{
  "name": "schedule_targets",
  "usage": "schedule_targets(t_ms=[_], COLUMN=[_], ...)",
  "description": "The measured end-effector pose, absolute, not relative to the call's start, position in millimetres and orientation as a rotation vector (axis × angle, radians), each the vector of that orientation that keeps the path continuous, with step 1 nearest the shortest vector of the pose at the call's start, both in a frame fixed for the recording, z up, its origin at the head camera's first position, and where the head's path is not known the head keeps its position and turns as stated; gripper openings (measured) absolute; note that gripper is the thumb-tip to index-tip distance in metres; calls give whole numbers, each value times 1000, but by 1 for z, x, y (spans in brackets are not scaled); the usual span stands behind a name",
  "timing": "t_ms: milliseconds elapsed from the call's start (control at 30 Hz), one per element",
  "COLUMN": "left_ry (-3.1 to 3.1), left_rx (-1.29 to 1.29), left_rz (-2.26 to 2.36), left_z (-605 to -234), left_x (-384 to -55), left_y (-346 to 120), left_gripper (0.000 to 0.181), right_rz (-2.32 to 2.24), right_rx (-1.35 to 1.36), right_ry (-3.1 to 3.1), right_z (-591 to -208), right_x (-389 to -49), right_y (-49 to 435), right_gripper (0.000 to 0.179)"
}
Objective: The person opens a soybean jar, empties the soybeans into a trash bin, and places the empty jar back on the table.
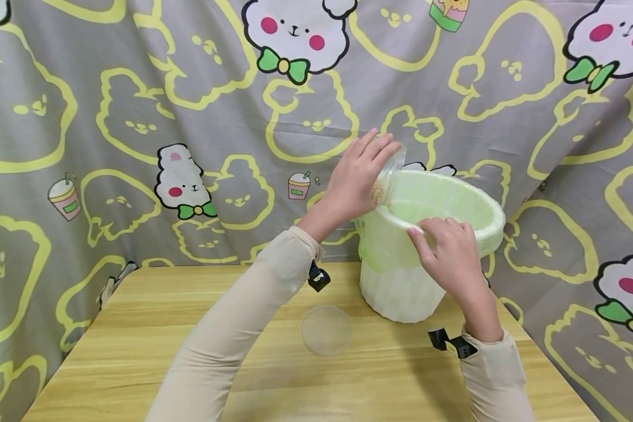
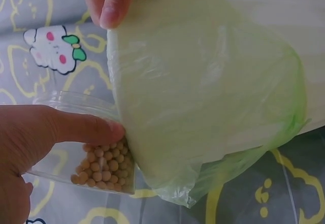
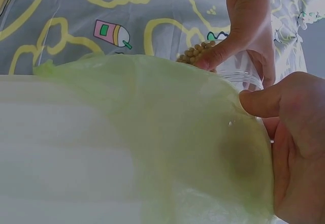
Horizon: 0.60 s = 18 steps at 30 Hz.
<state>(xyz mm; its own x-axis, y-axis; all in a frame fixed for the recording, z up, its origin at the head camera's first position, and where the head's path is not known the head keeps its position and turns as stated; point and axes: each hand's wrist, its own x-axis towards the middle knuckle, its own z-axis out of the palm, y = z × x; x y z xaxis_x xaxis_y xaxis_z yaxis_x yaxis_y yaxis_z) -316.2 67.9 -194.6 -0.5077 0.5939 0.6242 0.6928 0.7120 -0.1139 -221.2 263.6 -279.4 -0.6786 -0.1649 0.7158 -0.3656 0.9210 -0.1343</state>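
Note:
My left hand (image 1: 354, 174) grips a clear jar (image 1: 395, 169) tipped sideways at the rim of a white bin (image 1: 401, 293). Round tan beans (image 2: 104, 168) are gathered in the low part of the jar, next to the bin in the left wrist view. Inside the bin is a pale green plastic bag (image 1: 382, 249), folded outward over the rim. My right hand (image 1: 451, 255) holds the near side of the rim, with its thumb outside on the bag (image 3: 167, 127) and its fingers over the edge. The bin's bottom is hidden.
A clear round lid (image 1: 326, 330) lies on the wooden table (image 1: 179, 310), in front of the bin and to its left. A grey curtain (image 1: 232, 135) with cartoon prints hangs behind the table and along its sides.

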Motion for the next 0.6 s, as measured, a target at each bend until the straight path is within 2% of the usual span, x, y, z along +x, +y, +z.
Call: schedule_targets(t_ms=[600], left_ry=[-2215], left_rx=[-987], left_rz=[-138], left_z=[-197], left_x=[-313], left_y=[69], left_gripper=[83], right_rz=[336], right_rx=[377], right_ry=[-2311], right_z=[-280], right_x=[-220], right_y=[263], right_gripper=[20])
